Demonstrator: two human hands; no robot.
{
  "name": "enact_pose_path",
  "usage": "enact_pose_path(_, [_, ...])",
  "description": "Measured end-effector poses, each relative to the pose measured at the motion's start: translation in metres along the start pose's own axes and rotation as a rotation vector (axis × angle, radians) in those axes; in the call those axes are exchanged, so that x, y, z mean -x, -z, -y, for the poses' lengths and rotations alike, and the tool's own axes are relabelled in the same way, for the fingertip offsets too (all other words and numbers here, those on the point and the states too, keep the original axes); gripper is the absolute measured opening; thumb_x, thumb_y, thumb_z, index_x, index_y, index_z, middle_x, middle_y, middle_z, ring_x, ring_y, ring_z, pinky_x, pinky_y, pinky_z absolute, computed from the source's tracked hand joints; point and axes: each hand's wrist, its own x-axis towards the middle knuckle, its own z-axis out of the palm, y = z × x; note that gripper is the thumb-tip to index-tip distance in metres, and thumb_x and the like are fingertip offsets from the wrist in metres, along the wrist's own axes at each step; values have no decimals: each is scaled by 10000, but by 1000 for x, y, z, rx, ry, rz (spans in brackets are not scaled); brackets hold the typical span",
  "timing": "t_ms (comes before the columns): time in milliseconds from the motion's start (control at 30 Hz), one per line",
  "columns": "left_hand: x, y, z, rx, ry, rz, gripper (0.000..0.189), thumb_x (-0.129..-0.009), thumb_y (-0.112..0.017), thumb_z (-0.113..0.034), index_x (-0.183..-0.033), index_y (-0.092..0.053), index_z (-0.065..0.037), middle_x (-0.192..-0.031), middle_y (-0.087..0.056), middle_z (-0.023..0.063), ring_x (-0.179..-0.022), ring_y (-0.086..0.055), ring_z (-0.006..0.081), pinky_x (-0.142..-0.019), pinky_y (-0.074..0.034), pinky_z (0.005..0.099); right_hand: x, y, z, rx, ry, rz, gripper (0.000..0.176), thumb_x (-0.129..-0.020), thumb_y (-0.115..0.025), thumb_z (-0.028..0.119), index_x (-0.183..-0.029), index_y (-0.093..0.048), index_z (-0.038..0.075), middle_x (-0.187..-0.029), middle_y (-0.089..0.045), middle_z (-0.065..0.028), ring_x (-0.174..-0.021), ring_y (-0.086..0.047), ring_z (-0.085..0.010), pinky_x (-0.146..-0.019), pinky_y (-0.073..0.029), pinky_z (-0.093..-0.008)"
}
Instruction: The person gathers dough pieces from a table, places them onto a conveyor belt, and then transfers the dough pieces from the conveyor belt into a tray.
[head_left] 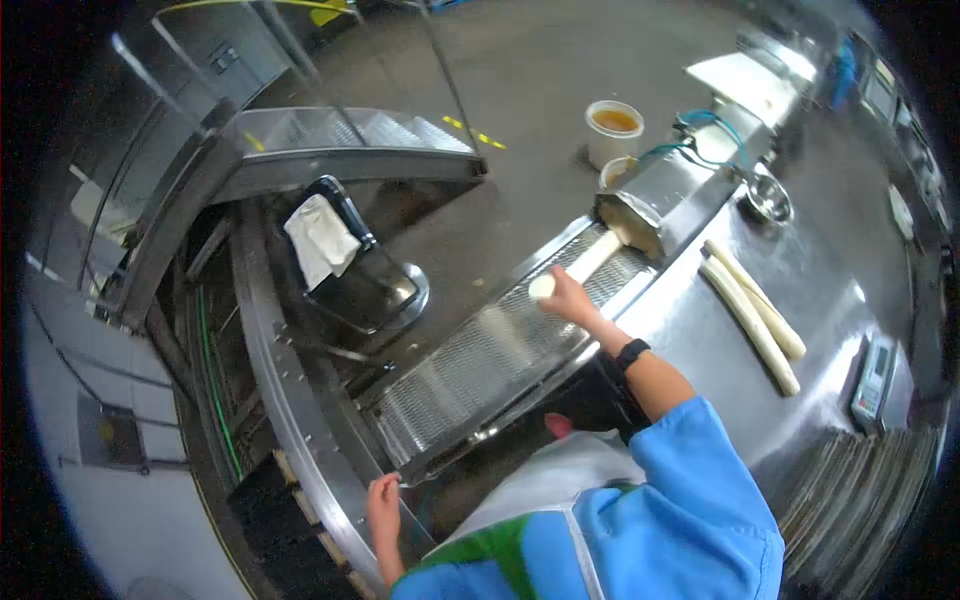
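Note:
My right hand (570,299) is wrapped round the near end of a long pale dough roll (596,258). The roll lies along a metal mesh conveyor belt (470,350), and its far end reaches into the opening of a steel housing (665,215). At the conveyor's lower left corner, my left hand (384,510) hangs with loosely bent fingers, its fingertips right at the frame. Two more pale dough rolls (748,318) lie side by side on the steel table (690,365) to the right of my right arm.
A digital scale (876,380) and a stack of thin trays (850,505) are at the right. Beyond the rolls sits a metal bowl (769,199). White buckets (612,150) stand past the conveyor. A black chair (365,290) with a cloth and metal steps (350,150) are at left.

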Motion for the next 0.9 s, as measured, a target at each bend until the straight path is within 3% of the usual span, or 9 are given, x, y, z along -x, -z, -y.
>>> enact_pose_path(67, [-16, -9, -20, -20, -40, 42, 172, -813, -493, -136, -911, -581, -26, -858, -545, 94, -807, -520, 205, -723, -401, 283, 16, 51, 2, -645, 12, -111, 455, -636, -634, 175, -1012, -417, 40, -824, -518, -59, -793, -511, -131, -707, -414, -257])
enact_pose_path(267, [-65, -48, -43, -46, -253, 213, 153, -797, -491, -107, -888, -580, -21, -857, -543, 95, -786, -526, 201, -708, -406, 282, 179, 239, 0, -1020, 115, -356, 534, -678, -547, 44, -1160, -321, 9, -1099, -503, -178, -1065, -464, -252, -949, -339, -348])
enact_pose_path(367, [-80, -64, -75, -50, -333, 303, 165, -805, -488, -115, -901, -578, -16, -851, -542, 96, -779, -527, 198, -709, -408, 281, 272, 269, -41, -1033, -56, -521, 719, -700, -642, 232, -1264, -228, 66, -1231, -384, -152, -1124, -398, -260, -952, -333, -395])
enact_pose_path(467, [-101, -84, -75, 38, -372, 395, 178, -812, -484, -119, -923, -571, -10, -861, -539, 94, -778, -524, 187, -700, -407, 272, 342, 259, -141, -409, -569, -597, 687, -657, -679, 267, -1231, -347, 88, -1254, -362, -159, -1180, -319, -272, -936, -323, -431])
enact_pose_path(500, [-102, -88, -81, 42, -369, 433, 184, -816, -482, -121, -934, -568, -10, -867, -536, 94, -785, -521, 185, -698, -406, 269, 347, 244, -144, -407, -572, -610, 687, -657, -679, 267, -1231, -347, 88, -1254, -362, -159, -1180, -319, -272, -936, -323, -431])
enact_pose_path(567, [-102, -94, -91, 49, -371, 469, 189, -819, -479, -122, -945, -565, -10, -872, -534, 94, -791, -519, 183, -697, -405, 266, 341, 212, -135, 766, -933, -497, 680, -612, -697, 228, -1206, -393, 98, -1258, -352, -134, -1185, -304, -298, -933, -262, -450])
enact_pose_path(633, [-99, -97, -97, 33, -394, 475, 193, -820, -480, -127, -946, -563, -8, -885, -529, 97, -801, -512, 178, -699, -404, 269, 317, 186, -108, 814, -598, -567, 709, -608, -702, 291, -1218, -393, 104, -1294, -308, -162, -1214, -250, -296, -978, -170, -482])
enact_pose_path(767, [-98, -100, -89, 4, -352, 484, 199, -814, -489, -138, -943, -566, -8, -883, -530, 101, -803, -510, 187, -710, -400, 274, 243, 145, -93, 770, -286, -328, 680, -618, -650, 411, -1212, -416, 174, -1332, -270, -103, -1248, -201, -275, -1010, -111, -462])
enact_pose_path(900, [-95, -93, -61, -7, -317, 434, 203, -803, -501, -144, -935, -569, -5, -868, -533, 106, -798, -512, 194, -705, -402, 283, 183, 174, -123, 893, -257, -336, 713, -629, -631, 431, -1250, -363, 205, -1372, -192, -76, -1264, -158, -278, -1008, -113, -475])
